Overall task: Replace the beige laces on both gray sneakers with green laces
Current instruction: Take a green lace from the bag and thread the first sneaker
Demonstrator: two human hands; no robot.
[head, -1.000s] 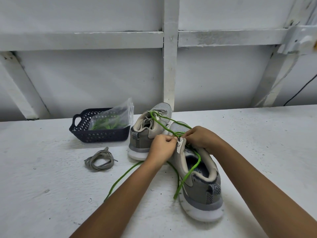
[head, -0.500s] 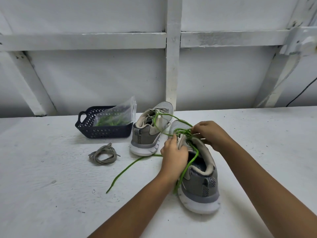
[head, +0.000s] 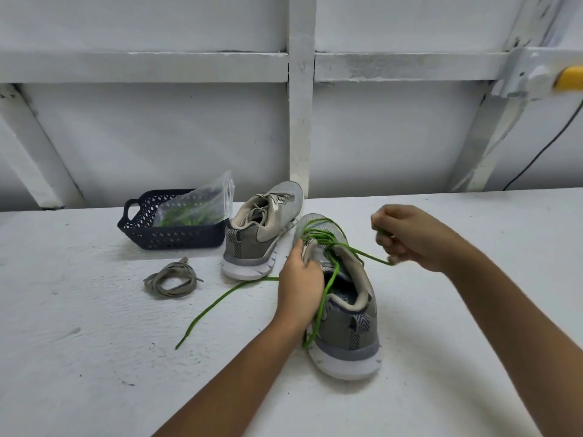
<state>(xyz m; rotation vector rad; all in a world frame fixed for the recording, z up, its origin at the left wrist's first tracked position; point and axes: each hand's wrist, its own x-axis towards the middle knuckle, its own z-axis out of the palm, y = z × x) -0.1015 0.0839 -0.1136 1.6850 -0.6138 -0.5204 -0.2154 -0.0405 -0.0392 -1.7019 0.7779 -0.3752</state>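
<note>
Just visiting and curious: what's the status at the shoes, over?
Left hand grips near gray mesh sneaker. Right hand pinches thin green lace, drawn taut. Nothing blocking.

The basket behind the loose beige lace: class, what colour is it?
The basket is dark navy, seen in the head view.

Your left hand (head: 299,285) and right hand (head: 410,238) are both bare, and so are your forearms (head: 504,310), slender and uncovered all the way down to the view's lower edge.
</note>
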